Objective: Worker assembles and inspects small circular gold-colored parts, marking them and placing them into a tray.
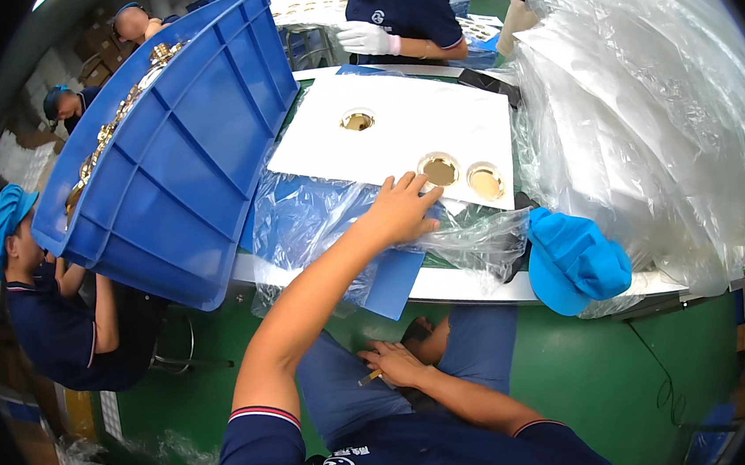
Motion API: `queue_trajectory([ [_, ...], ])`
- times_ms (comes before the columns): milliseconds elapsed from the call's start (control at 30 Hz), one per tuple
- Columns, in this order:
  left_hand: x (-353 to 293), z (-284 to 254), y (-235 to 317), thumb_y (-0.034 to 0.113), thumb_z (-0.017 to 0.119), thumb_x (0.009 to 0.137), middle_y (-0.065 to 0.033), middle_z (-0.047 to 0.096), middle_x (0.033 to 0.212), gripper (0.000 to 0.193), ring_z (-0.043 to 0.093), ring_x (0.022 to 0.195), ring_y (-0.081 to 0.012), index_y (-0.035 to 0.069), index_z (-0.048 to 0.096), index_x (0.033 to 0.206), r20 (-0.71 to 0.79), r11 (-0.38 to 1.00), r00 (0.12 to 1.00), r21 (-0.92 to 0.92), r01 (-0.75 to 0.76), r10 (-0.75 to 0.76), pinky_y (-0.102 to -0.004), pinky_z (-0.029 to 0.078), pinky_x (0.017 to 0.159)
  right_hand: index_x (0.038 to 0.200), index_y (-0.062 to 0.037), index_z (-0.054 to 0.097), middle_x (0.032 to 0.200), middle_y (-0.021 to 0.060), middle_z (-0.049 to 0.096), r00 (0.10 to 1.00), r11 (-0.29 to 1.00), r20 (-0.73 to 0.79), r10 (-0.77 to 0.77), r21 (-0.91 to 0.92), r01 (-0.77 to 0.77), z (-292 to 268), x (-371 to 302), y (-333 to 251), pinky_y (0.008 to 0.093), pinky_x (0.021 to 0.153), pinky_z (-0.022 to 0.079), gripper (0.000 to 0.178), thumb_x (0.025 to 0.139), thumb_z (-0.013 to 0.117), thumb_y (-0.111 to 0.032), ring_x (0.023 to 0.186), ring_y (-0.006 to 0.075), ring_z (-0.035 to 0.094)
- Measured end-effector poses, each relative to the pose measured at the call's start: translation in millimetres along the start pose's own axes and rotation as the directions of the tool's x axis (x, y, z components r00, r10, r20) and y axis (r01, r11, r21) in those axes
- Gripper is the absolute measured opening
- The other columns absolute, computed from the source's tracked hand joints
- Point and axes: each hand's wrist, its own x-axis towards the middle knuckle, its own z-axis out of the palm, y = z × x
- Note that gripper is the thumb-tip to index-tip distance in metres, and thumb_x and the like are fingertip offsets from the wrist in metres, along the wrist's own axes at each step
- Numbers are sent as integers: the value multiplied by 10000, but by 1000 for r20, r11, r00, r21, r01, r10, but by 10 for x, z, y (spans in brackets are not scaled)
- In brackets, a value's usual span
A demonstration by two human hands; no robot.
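Note:
My left hand (403, 209) reaches over the near edge of a white board (312, 145), its fingers spread. Its fingertips are right beside a round, shiny gold piece (440, 171), and I cannot tell whether they touch it. A second round gold piece (485, 183) lies to its right, and another gold piece (357, 121) sits farther back on the board. Down on my lap, my right hand (395, 363) is closed around a thin yellow stick-like thing (370, 378) whose end pokes out; the rest is hidden.
A tilted blue crate (179, 152) with gold metal parts (118, 113) stands left. Crumpled clear plastic (301, 221) drapes over the table's near edge. A blue cap (574, 259) and large plastic sheets (637, 121) are at right. A gloved co-worker (397, 9) stands opposite; others sit left.

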Motion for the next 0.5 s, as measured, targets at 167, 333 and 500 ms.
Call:
queue_trajectory([
  [167,-192,-62,43,367,610,787,-179,402,1301,530,359,1219,-328,96,491,1227,-48,999,999,-28,-21,20,-457,295,990,1229,-108,469,1278,186,394,997,998,41,61,-5,-61,-38,34,4,478,948,342,361,874,479,-172,1162,351,417],
  [333,-126,-284,37,272,615,776,-188,426,1269,476,359,1211,-359,88,516,1204,-189,989,980,-114,-92,69,-444,290,1002,1227,-105,473,1259,189,410,997,1000,82,-2,-8,3,-25,85,-25,473,936,352,361,873,477,-177,1135,362,434],
  [500,512,-164,-63,172,550,743,-163,596,975,285,546,946,-313,42,638,981,-245,887,957,-460,26,-155,-404,450,800,1205,-106,497,1204,193,455,996,1000,-91,11,-1,-11,-62,34,59,451,903,383,332,882,472,-181,1077,367,475],
])
